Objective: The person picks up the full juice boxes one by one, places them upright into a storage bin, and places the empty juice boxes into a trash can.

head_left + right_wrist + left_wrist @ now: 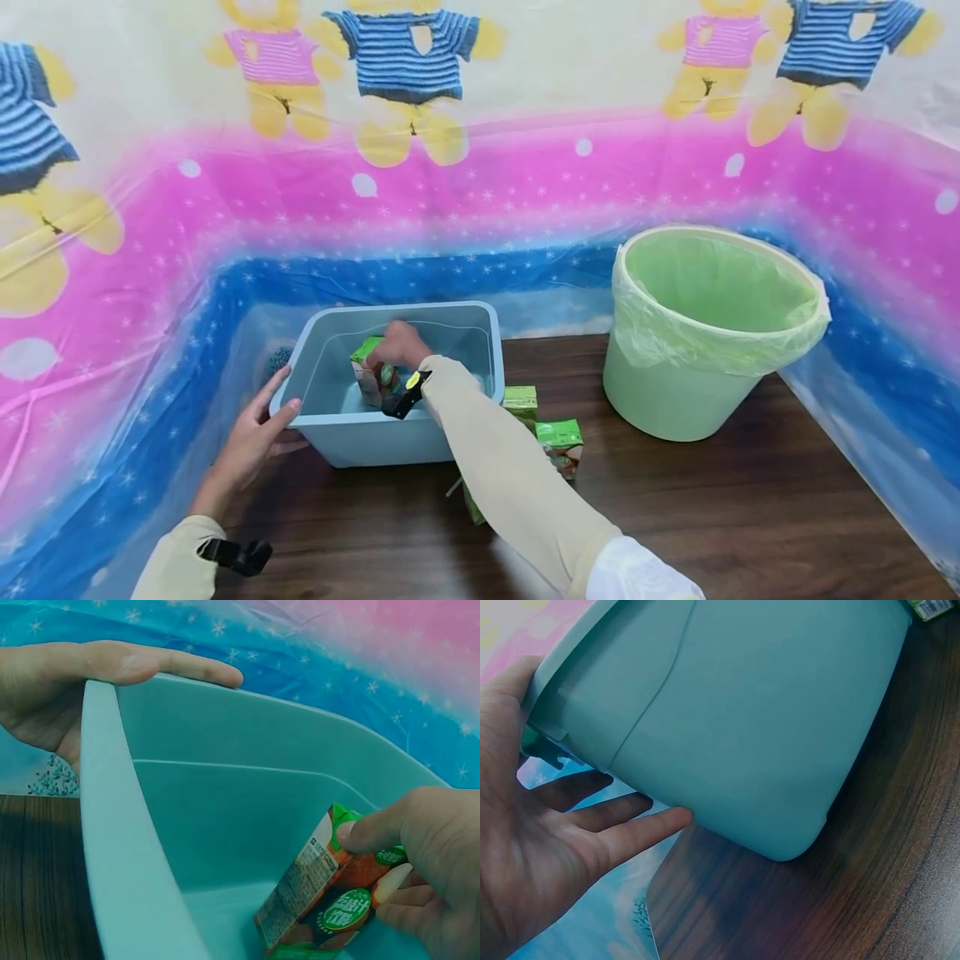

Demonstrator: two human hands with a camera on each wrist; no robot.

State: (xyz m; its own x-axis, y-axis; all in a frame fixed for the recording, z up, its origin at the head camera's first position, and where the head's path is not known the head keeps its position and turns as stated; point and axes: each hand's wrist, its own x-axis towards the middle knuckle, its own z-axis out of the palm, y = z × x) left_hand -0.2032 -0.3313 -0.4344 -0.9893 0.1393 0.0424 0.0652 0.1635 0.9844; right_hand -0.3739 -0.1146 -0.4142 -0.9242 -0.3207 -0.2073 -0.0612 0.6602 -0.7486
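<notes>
A pale blue plastic bin [382,437] stands at the left of the table. My left hand [251,433] rests at its front left corner, thumb and index finger [199,666] along the rim. In the left wrist view, the other fingers [645,832] are spread, fairly straight, against the bin's outer side. Inside the bin, my right hand [401,346] pinches a small green and brown drink carton [330,892] near its top. The carton is tilted in the right wrist view, its lower end close over the bin floor.
Several similar cartons [558,435] stand on the dark wood table [675,517] right of the bin, partly hidden by my right sleeve [510,479]. A green wastebasket [660,392] with a clear liner stands farther right. A printed cloth [540,196] encloses the table's back and sides.
</notes>
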